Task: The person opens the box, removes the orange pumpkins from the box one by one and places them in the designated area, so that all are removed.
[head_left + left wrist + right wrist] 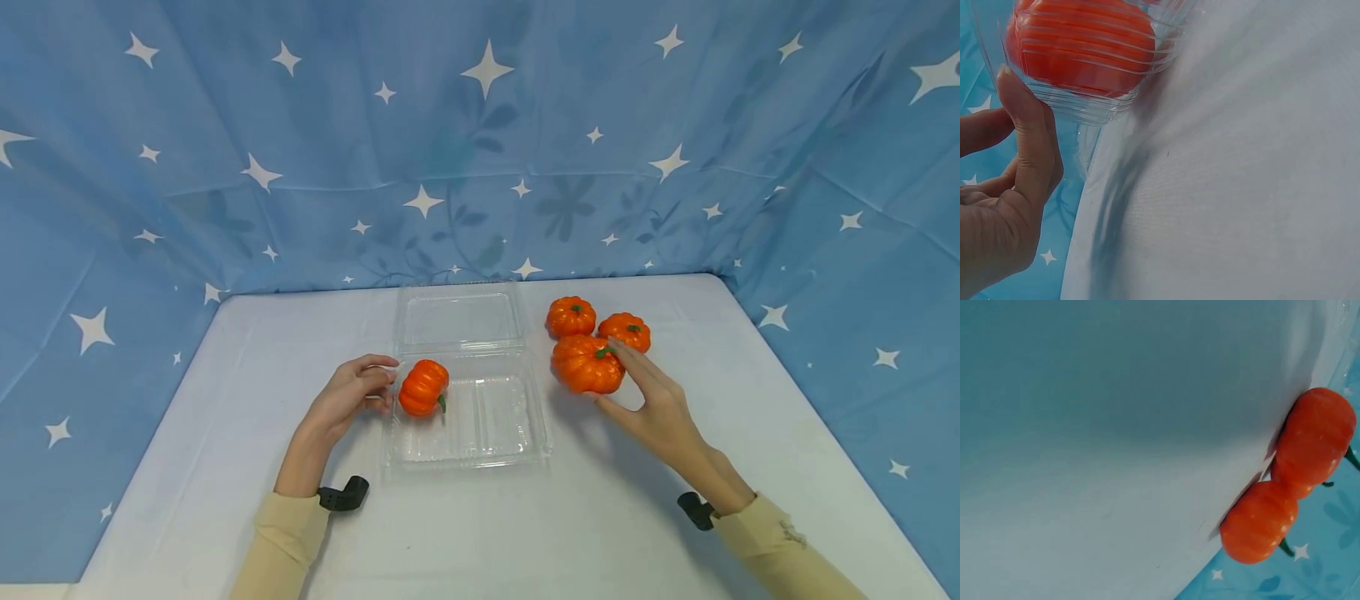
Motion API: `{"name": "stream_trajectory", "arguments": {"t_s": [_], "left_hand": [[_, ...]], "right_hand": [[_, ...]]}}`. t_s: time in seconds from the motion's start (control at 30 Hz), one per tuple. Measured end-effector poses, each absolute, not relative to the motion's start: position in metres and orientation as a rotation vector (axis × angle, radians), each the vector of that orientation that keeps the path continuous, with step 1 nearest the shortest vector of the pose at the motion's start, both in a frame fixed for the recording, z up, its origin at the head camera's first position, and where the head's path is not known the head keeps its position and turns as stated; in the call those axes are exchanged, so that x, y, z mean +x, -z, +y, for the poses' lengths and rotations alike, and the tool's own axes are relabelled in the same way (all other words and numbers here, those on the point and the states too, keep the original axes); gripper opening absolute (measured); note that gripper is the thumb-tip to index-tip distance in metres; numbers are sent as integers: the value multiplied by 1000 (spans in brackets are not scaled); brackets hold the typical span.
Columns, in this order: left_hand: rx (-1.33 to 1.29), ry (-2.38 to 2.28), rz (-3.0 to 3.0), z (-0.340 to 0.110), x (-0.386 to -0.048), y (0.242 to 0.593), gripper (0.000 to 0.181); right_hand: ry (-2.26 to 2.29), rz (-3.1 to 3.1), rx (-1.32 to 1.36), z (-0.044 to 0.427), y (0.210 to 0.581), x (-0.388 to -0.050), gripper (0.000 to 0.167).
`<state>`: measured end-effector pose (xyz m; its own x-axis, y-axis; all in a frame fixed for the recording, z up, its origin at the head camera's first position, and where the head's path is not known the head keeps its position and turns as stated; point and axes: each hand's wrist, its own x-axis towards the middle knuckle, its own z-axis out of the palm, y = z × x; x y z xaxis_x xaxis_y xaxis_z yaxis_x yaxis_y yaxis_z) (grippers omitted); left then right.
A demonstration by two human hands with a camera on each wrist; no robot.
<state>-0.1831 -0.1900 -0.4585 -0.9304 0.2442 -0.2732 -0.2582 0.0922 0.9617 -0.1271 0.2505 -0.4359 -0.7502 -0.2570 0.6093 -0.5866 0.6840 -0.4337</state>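
Observation:
A small orange pumpkin point(424, 387) lies tipped on its side in the left part of a clear plastic clamshell box point(498, 457), its green stem toward the lower right. Beside the box's left wall is my left hand point(348, 398); in the left wrist view one fingertip of that hand point(1025, 162) meets the box's edge. My right hand point(663, 408) is at the nearest pumpkin point(587, 367) on the right, thumb and fingers spread about its right side. Three pumpkins point(1315, 434) show in the right wrist view, where the hand is out of frame.
Behind the nearest pumpkin sit two more, a rear one point(572, 317) and a right one point(628, 329). The box's lid point(459, 321) lies folded back behind its base. A white cloth covers the table point(465, 533), and a blue starry curtain point(420, 150) hangs around it.

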Motion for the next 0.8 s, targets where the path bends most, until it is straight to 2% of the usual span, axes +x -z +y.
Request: {"name": "stream_trajectory", "arguments": {"t_s": [0.8], "left_hand": [[-43, -1913, 1995, -191, -183, 456, 43]], "right_hand": [[-807, -2420, 416, 298, 447, -131, 77]]}}
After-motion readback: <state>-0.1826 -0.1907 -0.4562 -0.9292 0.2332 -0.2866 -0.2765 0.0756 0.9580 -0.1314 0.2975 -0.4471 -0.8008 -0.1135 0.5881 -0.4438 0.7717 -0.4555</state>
